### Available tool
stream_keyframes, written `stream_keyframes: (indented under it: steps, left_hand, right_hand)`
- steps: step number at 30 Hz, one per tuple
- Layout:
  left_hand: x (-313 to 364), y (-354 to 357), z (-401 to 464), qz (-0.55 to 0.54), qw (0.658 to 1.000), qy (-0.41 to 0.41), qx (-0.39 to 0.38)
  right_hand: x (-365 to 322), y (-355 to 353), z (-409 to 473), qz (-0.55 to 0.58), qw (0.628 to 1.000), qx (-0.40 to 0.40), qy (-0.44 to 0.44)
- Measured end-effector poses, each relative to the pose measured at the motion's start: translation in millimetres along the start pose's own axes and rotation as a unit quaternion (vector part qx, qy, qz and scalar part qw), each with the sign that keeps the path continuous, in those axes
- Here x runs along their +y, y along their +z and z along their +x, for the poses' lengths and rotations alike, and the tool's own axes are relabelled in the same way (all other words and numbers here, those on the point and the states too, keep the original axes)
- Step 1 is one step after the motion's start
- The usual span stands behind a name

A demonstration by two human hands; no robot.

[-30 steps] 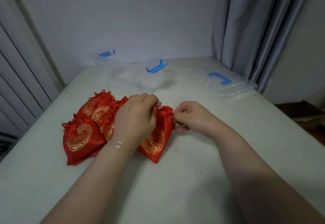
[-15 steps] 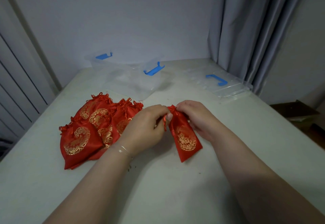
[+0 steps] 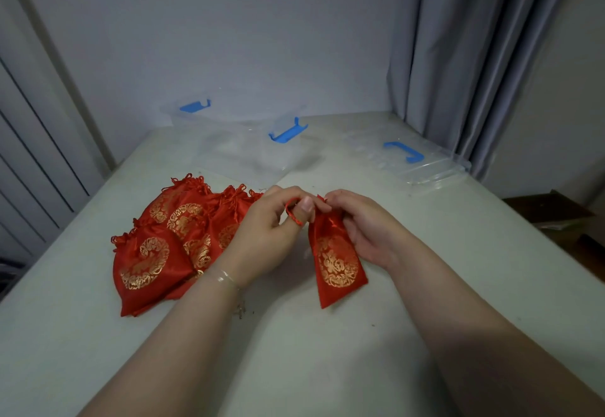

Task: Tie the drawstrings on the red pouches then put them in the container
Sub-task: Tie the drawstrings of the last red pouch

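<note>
that pouch (image 3: 337, 256) looks light and floppy, so right hand (image 3: 363, 230) pinches its neck while left hand (image 3: 265, 236) loops the slippery drawstring (image 3: 292, 212).

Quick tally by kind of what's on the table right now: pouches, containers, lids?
Red pouches: 5 or so, one held, the rest piled; overlap hides the exact number
Clear container: 1
Clear lid: 1
Total: about 7

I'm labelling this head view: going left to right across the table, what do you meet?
Pile of red pouches → left hand → red drawstring → held pouch → right hand → clear lid.
</note>
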State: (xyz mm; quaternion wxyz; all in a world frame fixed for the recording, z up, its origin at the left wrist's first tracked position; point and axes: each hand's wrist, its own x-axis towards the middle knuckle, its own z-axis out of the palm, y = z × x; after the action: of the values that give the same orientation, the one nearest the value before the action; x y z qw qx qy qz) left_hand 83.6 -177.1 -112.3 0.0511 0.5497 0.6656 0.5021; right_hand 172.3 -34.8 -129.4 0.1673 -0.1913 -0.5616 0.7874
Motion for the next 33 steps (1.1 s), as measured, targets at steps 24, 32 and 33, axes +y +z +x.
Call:
stream_keyframes:
  steps: [24,32,33]
  left_hand:
    - [-5.1,-2.7,4.6,-0.069,0.968,-0.214,0.110]
    - [-6.0,-4.8,2.9,-0.030,0.980,-0.192,0.039]
    - [-5.2,-3.2,2.4,-0.006,0.982,-0.184,0.039]
  right_hand:
    - [8.4,15.9,-3.0,-0.276,0.950,0.032,-0.144]
    - [5.4,20.4,-9.4,-0.505,0.813,0.023,-0.288]
    - [4.3,19.8,-9.3,-0.527,0.797,0.023,-0.295]
